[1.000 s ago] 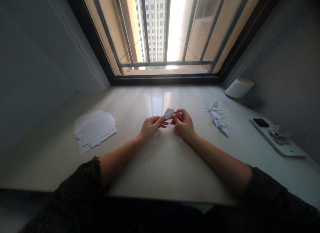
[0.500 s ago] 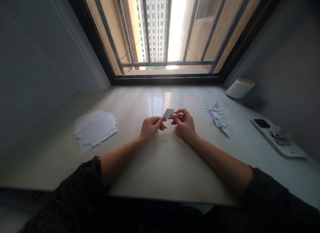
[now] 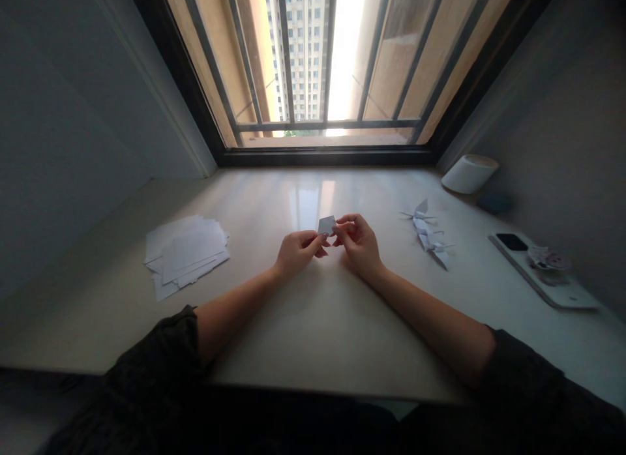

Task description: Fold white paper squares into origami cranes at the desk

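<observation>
Since 1 s ago, small folded paper (image 3: 327,225) turned steeper — left hand (image 3: 295,253) & right hand (image 3: 359,241) both pinch it, mid-fold; next crease likely needs edges aligned.

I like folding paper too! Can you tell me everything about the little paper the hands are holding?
The small folded paper is white and looks grey against the window light. It seems thin and flat with straight creased edges and sharp corners, roughly four-sided. It is held up just above the pale table, not resting on it, standing nearly upright. The left hand pinches its lower left edge, and the right hand pinches its right side. How many layers it has is too small to tell.
</observation>
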Demonstrator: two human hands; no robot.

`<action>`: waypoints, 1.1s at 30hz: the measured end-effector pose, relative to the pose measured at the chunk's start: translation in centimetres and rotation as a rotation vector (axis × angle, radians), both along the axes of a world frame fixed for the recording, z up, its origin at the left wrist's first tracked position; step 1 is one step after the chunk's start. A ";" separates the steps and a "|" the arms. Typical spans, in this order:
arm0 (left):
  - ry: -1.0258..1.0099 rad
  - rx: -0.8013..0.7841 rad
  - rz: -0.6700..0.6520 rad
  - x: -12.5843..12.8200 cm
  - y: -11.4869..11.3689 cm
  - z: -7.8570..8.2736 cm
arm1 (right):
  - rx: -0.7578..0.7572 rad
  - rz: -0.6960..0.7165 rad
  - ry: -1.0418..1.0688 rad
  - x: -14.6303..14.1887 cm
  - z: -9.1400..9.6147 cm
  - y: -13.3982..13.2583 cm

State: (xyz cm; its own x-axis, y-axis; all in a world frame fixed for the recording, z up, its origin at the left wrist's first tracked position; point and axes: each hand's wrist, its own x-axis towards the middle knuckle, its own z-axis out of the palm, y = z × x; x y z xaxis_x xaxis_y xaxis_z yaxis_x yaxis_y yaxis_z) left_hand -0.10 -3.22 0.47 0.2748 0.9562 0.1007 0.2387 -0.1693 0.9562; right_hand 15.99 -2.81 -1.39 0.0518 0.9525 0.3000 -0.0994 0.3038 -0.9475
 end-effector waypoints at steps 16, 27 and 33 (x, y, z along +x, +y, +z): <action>0.157 0.140 -0.023 -0.2 -0.2 0.4 | 0.075 0.012 -0.169 0.2 -0.2 -0.2; -0.186 -0.013 0.055 0.0 0.9 -0.2 | 0.142 -0.006 -0.394 -0.1 1.0 -0.9; -0.204 -0.023 0.109 -0.2 1.0 -0.3 | 0.115 -0.015 -0.355 -0.3 0.9 -0.9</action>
State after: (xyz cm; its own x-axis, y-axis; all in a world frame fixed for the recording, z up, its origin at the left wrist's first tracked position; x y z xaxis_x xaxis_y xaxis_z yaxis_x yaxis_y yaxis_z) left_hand -0.31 -2.20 0.20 0.1463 0.9818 0.1215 0.0556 -0.1308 0.9899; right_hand 15.74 -3.75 -0.52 -0.0607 0.9113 0.4072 0.2349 0.4095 -0.8815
